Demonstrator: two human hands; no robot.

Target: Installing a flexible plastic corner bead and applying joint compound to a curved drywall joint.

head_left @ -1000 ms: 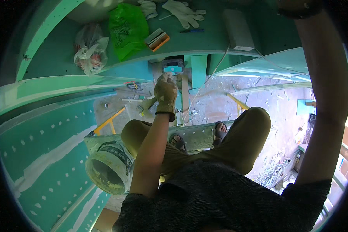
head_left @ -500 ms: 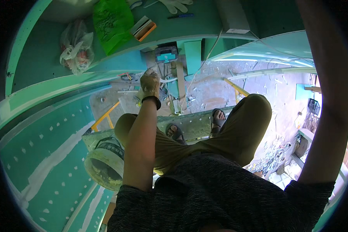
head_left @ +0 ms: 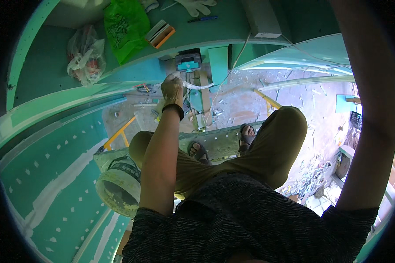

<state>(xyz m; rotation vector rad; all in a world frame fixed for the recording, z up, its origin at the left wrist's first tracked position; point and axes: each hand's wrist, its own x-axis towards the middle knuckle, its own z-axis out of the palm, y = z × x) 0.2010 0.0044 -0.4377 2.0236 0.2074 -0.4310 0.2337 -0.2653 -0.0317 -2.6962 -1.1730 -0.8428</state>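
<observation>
My left hand (head_left: 172, 90), dusty, with a dark band at the wrist, is closed on a white perforated strip (head_left: 198, 86) that curves out to the right. The hand is raised over the floor, just below the shelf edge in the picture. My right arm (head_left: 366, 131) reaches up along the right side and out of the picture, so that hand is hidden. On the green shelf (head_left: 206, 33) lie a bright green bag (head_left: 123, 30), a clear bag (head_left: 85, 57), an orange box (head_left: 160, 35), white gloves (head_left: 195, 6) and a blue pen (head_left: 202, 19).
I perch above a plank (head_left: 221, 147) on yellow supports (head_left: 265, 98). A crusted white bucket (head_left: 118, 190) stands at my left beside a patched green wall (head_left: 52, 184). Below are a toolbox (head_left: 188, 61) and a debris-strewn floor (head_left: 311, 131). A cable (head_left: 237, 59) hangs from the shelf.
The view has shifted, so the shelf sits higher and further left. The white strip now shows at my left hand. My right wrist has left the top of the picture.
</observation>
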